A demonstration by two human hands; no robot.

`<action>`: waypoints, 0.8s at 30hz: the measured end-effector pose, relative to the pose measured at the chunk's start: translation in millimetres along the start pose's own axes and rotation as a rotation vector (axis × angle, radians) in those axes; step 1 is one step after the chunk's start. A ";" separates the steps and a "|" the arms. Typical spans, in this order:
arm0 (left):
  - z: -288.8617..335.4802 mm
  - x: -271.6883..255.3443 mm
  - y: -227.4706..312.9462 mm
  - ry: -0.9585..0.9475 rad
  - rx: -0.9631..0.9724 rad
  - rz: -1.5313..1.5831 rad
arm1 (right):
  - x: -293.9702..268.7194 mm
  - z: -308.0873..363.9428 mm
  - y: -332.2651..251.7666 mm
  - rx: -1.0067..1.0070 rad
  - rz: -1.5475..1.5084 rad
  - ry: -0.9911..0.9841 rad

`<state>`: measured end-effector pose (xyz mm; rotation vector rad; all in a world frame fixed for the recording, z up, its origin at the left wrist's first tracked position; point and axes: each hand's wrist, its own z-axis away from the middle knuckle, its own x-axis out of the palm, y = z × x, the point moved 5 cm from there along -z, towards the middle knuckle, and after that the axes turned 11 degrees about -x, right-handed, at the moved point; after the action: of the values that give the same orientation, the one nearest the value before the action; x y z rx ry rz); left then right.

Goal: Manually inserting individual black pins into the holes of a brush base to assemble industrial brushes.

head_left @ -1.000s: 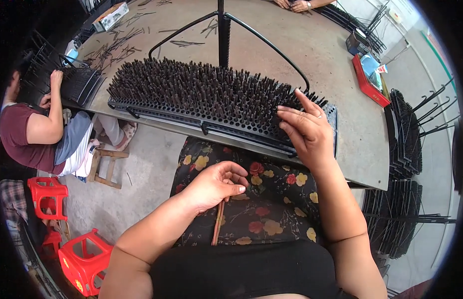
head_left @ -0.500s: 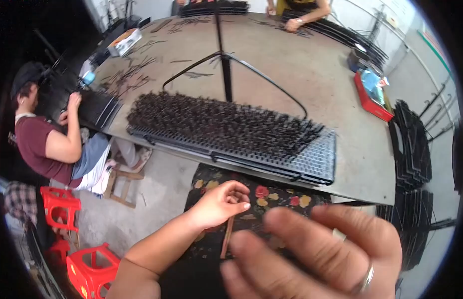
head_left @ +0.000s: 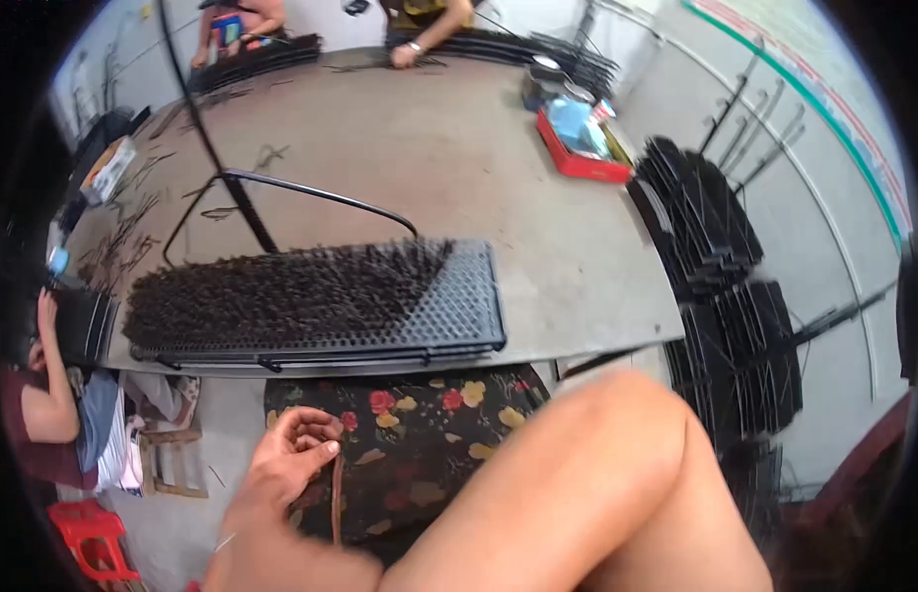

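Observation:
My left hand [head_left: 293, 456] is raised over my dark floral apron [head_left: 410, 424], its fingers curled in and the thumb close to them. Whether anything small is inside cannot be made out. Just below the thumb runs a thin brown strip [head_left: 337, 498] on the cloth. From the right, my right arm reaches across, elbow up; my blurred right hand [head_left: 296, 564] lies over the left forearm, its fingers smeared. Beyond my hands, at the table's near edge, rests a grey perforated tray [head_left: 464, 291], mostly covered with dense dark bristle-like pieces [head_left: 281, 296].
Behind the tray stands a black metal frame [head_left: 321, 194] with a tall post. A red bin [head_left: 577, 158] with bagged items lies on the table [head_left: 538, 237]. Black racks [head_left: 701, 212] are stacked at the right. People work at the left and far side. A red stool [head_left: 89, 533] stands lower left.
My view has swung to the right, so the table contents appear farther left. My right hand has moved from close in front of the camera to the left forearm. The left hand stays curled.

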<state>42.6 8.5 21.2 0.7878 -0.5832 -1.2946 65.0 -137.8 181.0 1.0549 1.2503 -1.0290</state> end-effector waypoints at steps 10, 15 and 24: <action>25.1 -196.4 71.7 0.934 0.654 -0.043 | 102.8 196.0 183.2 1.086 -0.190 0.651; -13.6 -225.9 198.2 1.324 0.904 -0.824 | 206.8 288.7 229.8 1.295 0.007 0.471; -306.9 -266.6 237.0 0.338 0.507 -1.757 | 213.1 245.9 240.5 1.471 -0.123 0.312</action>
<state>370.9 345.5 31.3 2.1068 0.2775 -2.4885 362.3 -331.1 -13.8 2.3010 0.6253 -2.0014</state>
